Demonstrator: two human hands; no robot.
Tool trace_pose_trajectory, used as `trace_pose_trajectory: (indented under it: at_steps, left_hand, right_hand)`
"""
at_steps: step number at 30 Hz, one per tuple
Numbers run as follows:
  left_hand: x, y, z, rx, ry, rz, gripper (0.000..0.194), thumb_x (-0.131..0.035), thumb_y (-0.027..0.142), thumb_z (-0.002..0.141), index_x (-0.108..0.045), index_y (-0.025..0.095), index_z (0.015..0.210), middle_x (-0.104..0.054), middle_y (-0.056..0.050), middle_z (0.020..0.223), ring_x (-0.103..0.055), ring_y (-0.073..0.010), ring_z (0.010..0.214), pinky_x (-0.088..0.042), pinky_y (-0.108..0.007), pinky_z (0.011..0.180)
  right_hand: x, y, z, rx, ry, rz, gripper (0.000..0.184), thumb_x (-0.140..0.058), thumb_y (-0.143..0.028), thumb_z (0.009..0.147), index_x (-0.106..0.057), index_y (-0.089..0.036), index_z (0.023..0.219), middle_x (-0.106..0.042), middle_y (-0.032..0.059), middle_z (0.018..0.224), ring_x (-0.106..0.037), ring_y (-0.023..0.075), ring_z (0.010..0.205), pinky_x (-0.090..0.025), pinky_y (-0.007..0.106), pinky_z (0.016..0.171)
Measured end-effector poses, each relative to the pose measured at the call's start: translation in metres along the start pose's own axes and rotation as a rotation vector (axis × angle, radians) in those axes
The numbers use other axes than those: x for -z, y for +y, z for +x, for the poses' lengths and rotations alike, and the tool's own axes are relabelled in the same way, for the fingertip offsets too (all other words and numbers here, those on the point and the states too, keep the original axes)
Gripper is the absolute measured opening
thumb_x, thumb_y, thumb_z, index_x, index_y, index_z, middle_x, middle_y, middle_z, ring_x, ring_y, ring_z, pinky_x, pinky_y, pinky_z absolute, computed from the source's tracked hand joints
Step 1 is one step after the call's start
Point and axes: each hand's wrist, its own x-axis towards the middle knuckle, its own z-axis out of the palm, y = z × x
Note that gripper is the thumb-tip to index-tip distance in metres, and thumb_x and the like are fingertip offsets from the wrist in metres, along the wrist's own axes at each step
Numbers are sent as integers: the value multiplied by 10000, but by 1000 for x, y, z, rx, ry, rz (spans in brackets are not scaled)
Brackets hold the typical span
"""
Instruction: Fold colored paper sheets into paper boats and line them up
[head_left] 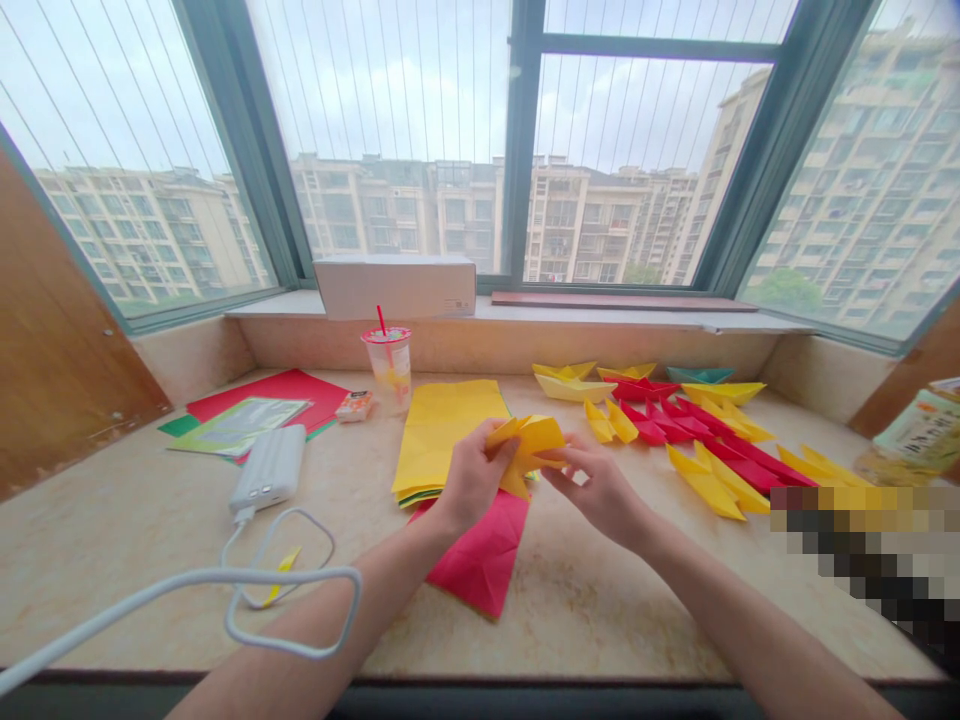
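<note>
My left hand [480, 470] pinches a partly folded sheet of yellow paper [536, 437] above the counter. From the other side, the thumb and fingers of my right hand [589, 485] close on the paper's right edge. Beneath my hands lies a creased red sheet [484, 560], partly covered by my left wrist. Just behind it is a stack of yellow paper [442, 430] with some green showing at its lower edge. Folded paper boats in yellow, red and green stand to the right, among them a yellow boat [716, 480] and a red boat [660, 420].
A plastic cup with a straw [388, 365] stands behind the stack, beside a small packet [354, 406]. On the left are a white power bank [270, 468], its looped cable [300, 575] and red sheets [315, 395]. A white box [395, 288] rests on the window sill.
</note>
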Motion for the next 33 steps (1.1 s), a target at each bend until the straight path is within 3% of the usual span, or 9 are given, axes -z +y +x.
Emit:
trace_pose_trajectory:
  at_steps: [6,11,14,18,24,29,33]
  left_hand:
    - [0,-2,2,57,3,-84,317,-737,434,780,-651,148,885,-652,-13,782,-588,-142,692,-483,-237,653]
    - [-1,-6,2,142,-25,-172,383,-757,484,744,-688,131,878,-679,-35,795,-606,-156,704,-478,-244,645]
    - [-1,-6,2,167,7,-207,392,-763,492,734,-708,126,863,-688,-35,794,-602,-154,697,-484,-255,653]
    - [-1,-7,2,183,82,-199,395,-769,493,725,-716,117,836,-692,-52,792,-611,-169,714,-491,-266,655]
    - [-4,-8,1,189,137,-187,461,-748,562,719,-690,110,791,-651,-31,696,-580,-145,629,-448,-235,570]
    - [-7,-5,-3,240,14,-293,474,-679,591,782,-667,121,845,-659,-27,718,-603,-139,626,-481,-243,595]
    - [-7,-5,-4,192,-33,-298,433,-758,495,752,-666,136,977,-689,-42,854,-638,-153,731,-505,-247,676]
  right_hand:
    - [-3,-2,-6,156,-125,-194,396,-562,-222,936,-617,-334,1312,-551,96,1312,-623,255,1140,-540,443,979]
    - [0,-8,-8,222,-155,-342,479,-563,-298,952,-498,-327,1425,-403,109,1528,-434,314,1382,-431,525,1096]
    - [0,-6,-9,238,-144,-338,600,-508,-290,979,-283,-352,1532,-344,97,1578,-389,298,1419,-416,534,1104]
    - [-2,-4,-9,235,-106,-285,745,-480,-334,992,-24,-285,1578,-329,132,1582,-377,282,1428,-396,537,1120]
    - [-4,-7,-5,307,-174,-341,608,-462,-347,1000,-230,-279,1557,-352,105,1571,-363,283,1435,-364,530,1143]
    - [-6,-4,-4,317,-198,-398,589,-464,-306,1001,-252,-278,1549,-367,103,1560,-424,292,1398,-350,567,1136]
    - [-6,-3,-3,323,-169,-454,487,-461,-216,981,-447,-263,1466,-455,77,1515,-454,320,1363,-379,580,1105]
